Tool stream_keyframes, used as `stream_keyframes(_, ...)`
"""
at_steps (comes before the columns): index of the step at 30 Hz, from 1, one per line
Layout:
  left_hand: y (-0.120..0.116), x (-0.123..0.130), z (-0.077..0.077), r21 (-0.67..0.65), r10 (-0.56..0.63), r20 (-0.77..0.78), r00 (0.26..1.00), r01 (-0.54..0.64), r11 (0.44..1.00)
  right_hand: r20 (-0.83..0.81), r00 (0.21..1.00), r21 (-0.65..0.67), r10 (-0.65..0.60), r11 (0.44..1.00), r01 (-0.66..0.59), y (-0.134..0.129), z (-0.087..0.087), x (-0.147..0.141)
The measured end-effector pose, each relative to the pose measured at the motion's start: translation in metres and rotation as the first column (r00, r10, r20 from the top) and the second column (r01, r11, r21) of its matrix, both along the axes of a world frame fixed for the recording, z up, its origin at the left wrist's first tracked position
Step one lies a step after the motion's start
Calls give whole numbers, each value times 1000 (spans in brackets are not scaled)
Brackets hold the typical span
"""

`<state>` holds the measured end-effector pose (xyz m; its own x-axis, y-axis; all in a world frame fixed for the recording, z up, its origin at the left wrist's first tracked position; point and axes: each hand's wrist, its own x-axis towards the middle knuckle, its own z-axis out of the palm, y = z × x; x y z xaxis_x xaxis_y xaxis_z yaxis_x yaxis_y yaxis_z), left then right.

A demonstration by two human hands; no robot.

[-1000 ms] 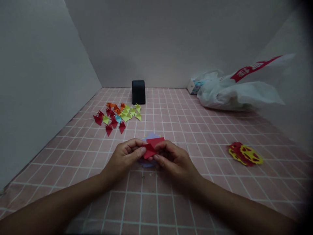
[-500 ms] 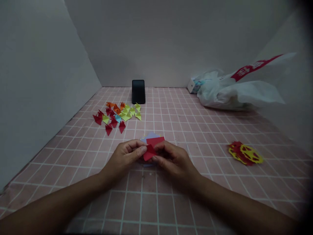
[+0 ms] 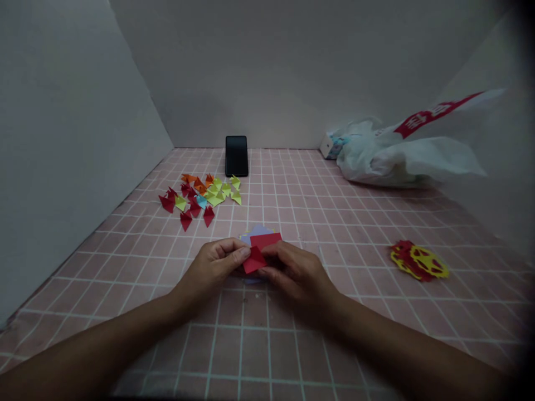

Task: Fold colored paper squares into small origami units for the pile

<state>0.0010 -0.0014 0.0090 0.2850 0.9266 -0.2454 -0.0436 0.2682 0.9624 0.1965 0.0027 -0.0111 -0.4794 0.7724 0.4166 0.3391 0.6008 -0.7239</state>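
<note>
A small folded piece of red paper is held up between my hands over the table. My left hand pinches its left corner between thumb and fingers. My right hand has its thumb and bent fingers closed at the paper's right edge. Just behind, a flat red paper sheet lies on lilac paper, with a bit of yellow peeking out at its edges. The hands cover much of that pile.
Several folded paper cranes in red, orange, yellow and blue lie at the left. Behind them a black phone stands upright. Red and yellow cut-out pieces lie at the right; a white plastic bag and a small box sit far right.
The folded red paper has shifted slightly, and its lower part now looks flatter and wider toward the left. Both hands stay in nearly the same place.
</note>
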Motion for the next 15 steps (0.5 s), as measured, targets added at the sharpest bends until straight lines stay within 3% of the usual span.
stream_keyframes(9,-1,1,-3,-9,-33,25,999,33,999,-21,999,-31,-34,999,33,-4,4,0)
stream_keyframes(15,-2,2,-2,23,-64,46,997,63,998,-118,986,-252,-118,964,85,-4,4,-1)
